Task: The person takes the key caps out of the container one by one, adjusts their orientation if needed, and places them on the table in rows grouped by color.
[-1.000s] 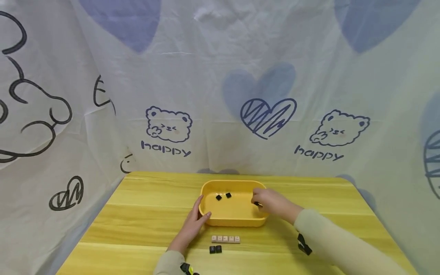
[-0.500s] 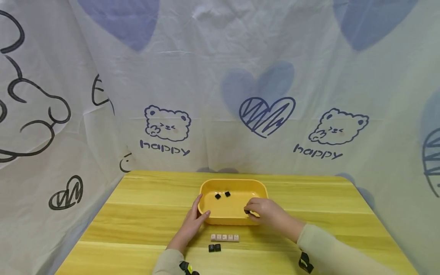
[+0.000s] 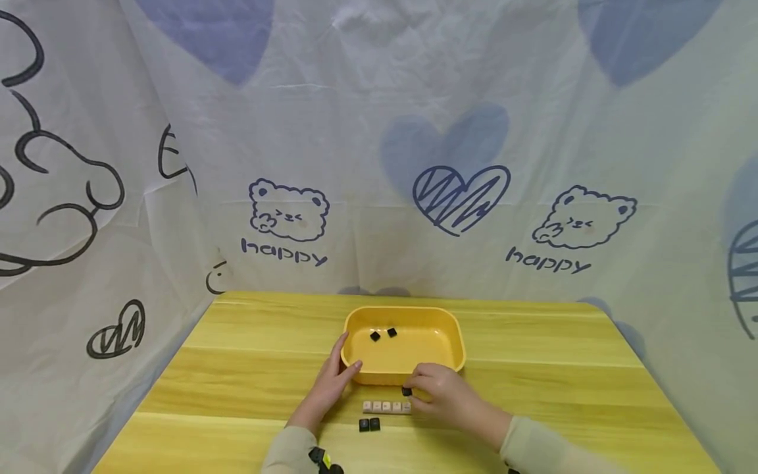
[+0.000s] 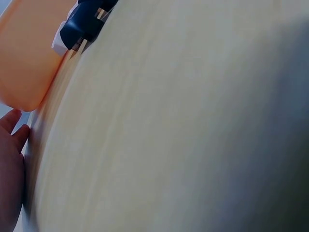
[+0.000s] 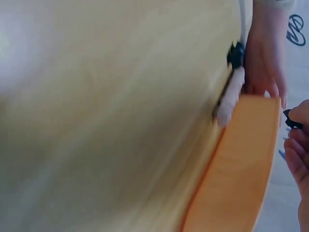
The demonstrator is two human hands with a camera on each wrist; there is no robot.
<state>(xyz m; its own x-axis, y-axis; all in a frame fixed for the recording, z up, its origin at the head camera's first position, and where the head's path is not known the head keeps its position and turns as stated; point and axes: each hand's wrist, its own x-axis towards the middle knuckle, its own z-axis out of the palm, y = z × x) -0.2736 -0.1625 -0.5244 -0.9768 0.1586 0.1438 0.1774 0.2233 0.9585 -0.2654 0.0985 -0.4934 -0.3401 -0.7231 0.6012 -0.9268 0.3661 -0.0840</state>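
Note:
Between thumb and fingers, my right hand (image 3: 444, 395) pinches a black keycap (image 3: 406, 391), held just in front of the yellow tray (image 3: 379, 378). The right wrist view shows this black keycap (image 5: 292, 120) at the fingertips too. My left hand (image 3: 328, 382) rests against the tray's left front corner, fingers straight along the side and thumb at the front rim. Below the tray, a row of several white keycaps (image 3: 386, 407) lies on the table, its right end beside my right thumb. Two black keycaps (image 3: 370, 424) sit side by side in front of that row.
Two more black keycaps (image 3: 383, 334) lie inside the tray, toward the back left. The yellow wood-grain table (image 3: 237, 368) spreads to both sides. Behind it hangs a pale curtain (image 3: 367, 131) printed with hearts and bears.
My right hand has come from inside the tray's right end, over the front rim and toward the white row, carrying the black keycap. My left hand has stayed at the tray's corner.

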